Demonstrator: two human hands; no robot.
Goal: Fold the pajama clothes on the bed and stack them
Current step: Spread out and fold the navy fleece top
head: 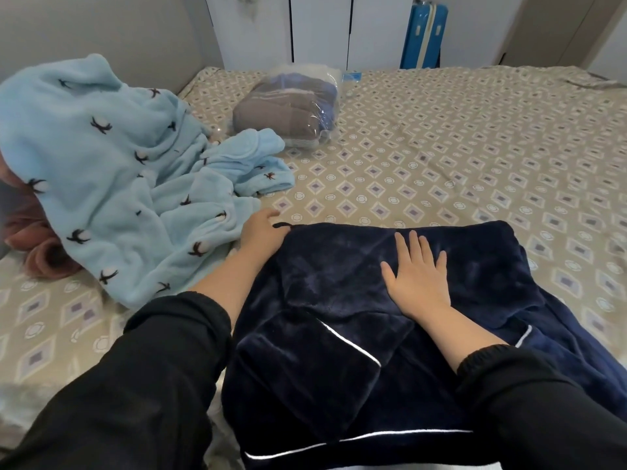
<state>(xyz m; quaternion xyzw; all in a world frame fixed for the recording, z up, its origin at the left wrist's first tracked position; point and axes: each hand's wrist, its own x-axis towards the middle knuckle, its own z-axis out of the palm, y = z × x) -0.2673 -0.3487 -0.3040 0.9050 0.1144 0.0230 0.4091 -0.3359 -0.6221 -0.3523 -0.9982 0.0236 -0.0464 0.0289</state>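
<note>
A dark navy fleece pajama top [339, 334] with white piping lies partly folded on the bed in front of me. My right hand [417, 276] lies flat on its upper part, fingers straight and spread. My left hand [263, 228] is at the garment's far left corner, its fingers tucked at the fabric edge beside a small black loop; how they hold the cloth is hidden. A light blue fleece pajama [112, 178] with dark flower prints lies crumpled in a heap at the left.
The bed sheet [441, 157] is beige with a diamond pattern. A clear plastic bag of folded clothes [288, 110] sits at the far middle. Pink fabric [30, 239] shows under the blue heap. Beyond the bed stand white wardrobe doors [319, 28] and a blue suitcase [424, 35].
</note>
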